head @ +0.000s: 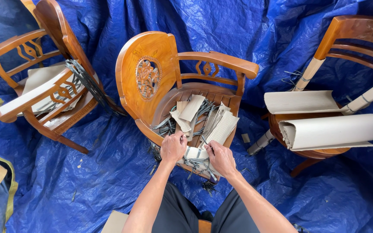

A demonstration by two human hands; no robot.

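Observation:
A carved wooden armchair (152, 64) lies tipped on its side in front of me, its seat filled with strips of corrugated cardboard (221, 127) and cut dark strapping. My left hand (172, 146) grips the chair's near arm, which is wrapped in cardboard (193, 153) and bound with straps. My right hand (221, 157) rests on the same wrapped arm, fingers closed around a strap end or small tool that I cannot make out.
A second wooden armchair (44, 86) lies tipped at the left with cardboard and black straps on it. At the right, a third chair (350, 30) carries rolled cardboard sheets (329, 129). Blue tarpaulin (109, 172) covers the floor and backdrop.

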